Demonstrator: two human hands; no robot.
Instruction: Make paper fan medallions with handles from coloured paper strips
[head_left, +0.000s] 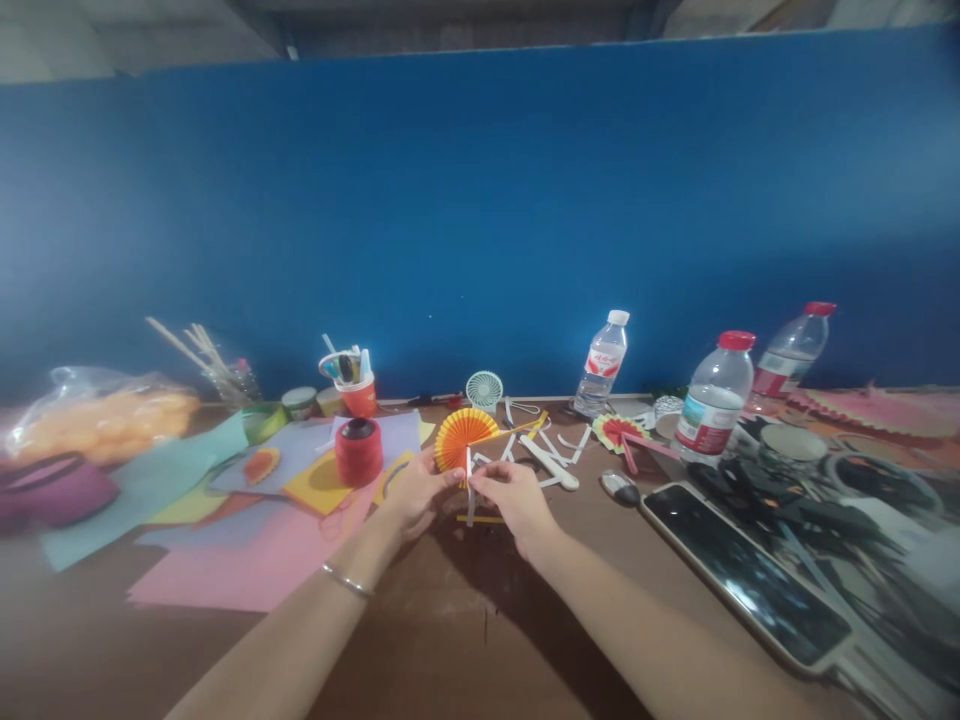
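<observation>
A pleated orange-and-yellow paper fan (456, 437) stands upright in front of me, gripped at its lower left edge by my left hand (416, 490), whose fingers are closed. My right hand (517, 500) pinches a narrow white strip (470, 478) that runs down over the fan's lower part; whether the strip is stuck to it I cannot tell. A thin yellow strip (517, 430) reaches right from the fan's middle. Behind the hands lie several white strips (577, 445) and a white-handled tool (555, 465). Below the fan, another yellow strip (480, 519) is on the table.
Left: coloured paper sheets (217, 570), a red thread spool (358, 455), a cup of tools (358, 395) and a bag of orange material (105, 420). Right: a phone (750, 570), plastic bottles (712, 405), a red-and-green pleated fan (619, 432) and dark clutter. A blue wall (465, 200) stands behind.
</observation>
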